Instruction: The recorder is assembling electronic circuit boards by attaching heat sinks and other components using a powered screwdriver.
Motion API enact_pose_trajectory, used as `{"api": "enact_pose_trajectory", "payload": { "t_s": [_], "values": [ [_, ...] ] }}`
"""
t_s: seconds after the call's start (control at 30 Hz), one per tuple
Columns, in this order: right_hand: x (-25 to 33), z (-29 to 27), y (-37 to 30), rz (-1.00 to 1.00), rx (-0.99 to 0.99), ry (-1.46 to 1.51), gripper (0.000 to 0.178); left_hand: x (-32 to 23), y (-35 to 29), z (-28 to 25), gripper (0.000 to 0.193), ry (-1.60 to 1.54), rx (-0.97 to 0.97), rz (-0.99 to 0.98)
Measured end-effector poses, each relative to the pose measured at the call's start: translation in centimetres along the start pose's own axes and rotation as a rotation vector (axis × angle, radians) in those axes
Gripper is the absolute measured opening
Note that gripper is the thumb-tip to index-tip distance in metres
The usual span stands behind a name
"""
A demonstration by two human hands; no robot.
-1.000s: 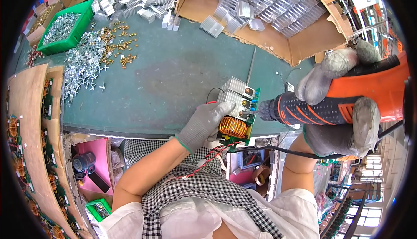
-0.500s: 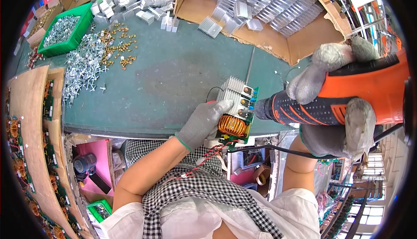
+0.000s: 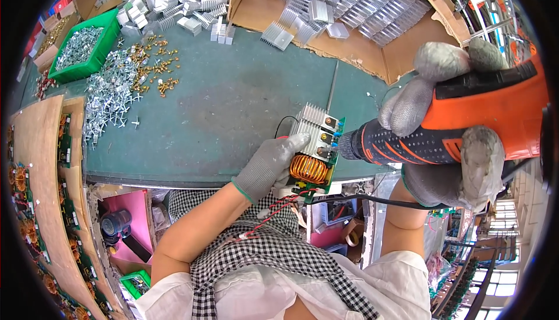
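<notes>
Near the bench's front edge, my gloved left hand grips a circuit board with a finned aluminium heat sink and a copper-wound coil. My thumb presses on the heat sink. Red wires hang from the board toward my apron. My gloved right hand is wrapped round an orange and black power screwdriver, held sideways. Its nose points left at the components along the heat sink, and its tip is at or very close to them; I cannot tell whether it touches a screw.
A cardboard box of stacked heat sinks stands at the back right. Loose heat sinks, a green bin, silver fasteners and brass-coloured screws lie back left. Wooden boards with circuit boards stand at left; a black cable runs below the screwdriver.
The screwdriver and my right hand have shifted slightly left and up. My left hand keeps its hold on the circuit board, and the view has moved a little.
</notes>
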State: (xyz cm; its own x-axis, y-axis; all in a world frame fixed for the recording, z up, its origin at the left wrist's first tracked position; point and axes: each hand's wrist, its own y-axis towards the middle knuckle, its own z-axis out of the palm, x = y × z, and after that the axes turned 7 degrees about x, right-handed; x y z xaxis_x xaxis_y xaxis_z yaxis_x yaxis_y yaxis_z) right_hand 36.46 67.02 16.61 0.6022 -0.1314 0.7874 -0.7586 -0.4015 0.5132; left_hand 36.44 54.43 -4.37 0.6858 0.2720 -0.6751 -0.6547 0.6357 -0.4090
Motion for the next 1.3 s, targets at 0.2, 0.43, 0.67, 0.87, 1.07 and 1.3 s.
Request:
{"api": "enact_pose_trajectory", "payload": {
  "t_s": [0.2, 0.43, 0.67, 0.87, 1.07, 1.3],
  "values": [
    [-1.0, -0.2, 0.3, -0.018, 0.041, 0.137, 0.073, 0.0, -0.3, 0.0, 0.037, -0.005, 0.038, -0.003],
    [-1.8, -2.3, 0.2, -0.047, 0.12, 0.333, 0.078, -0.9, -1.2, 1.0, 0.046, 0.168, -0.026, 0.069],
    [-3.2, -3.4, 1.2, -0.072, 0.193, 0.52, 0.083, 1.0, -0.2, 0.3, 0.056, 0.302, 0.004, 0.184],
    [-5.1, -3.9, 2.4, -0.262, 0.465, 0.605, 0.085, 0.5, -0.2, 0.5, 0.06, 0.037, 0.135, 0.084],
    [-4.1, -1.7, 1.2, -0.122, 0.084, 0.726, 0.076, 1.8, 0.5, 0.0, 0.053, 0.109, 0.048, 0.156],
    [-3.3, -2.6, 1.2, 0.019, 0.351, 0.48, 0.071, 0.0, -1.3, 1.8, 0.053, 0.026, -0.043, 0.113]
  ]
}}
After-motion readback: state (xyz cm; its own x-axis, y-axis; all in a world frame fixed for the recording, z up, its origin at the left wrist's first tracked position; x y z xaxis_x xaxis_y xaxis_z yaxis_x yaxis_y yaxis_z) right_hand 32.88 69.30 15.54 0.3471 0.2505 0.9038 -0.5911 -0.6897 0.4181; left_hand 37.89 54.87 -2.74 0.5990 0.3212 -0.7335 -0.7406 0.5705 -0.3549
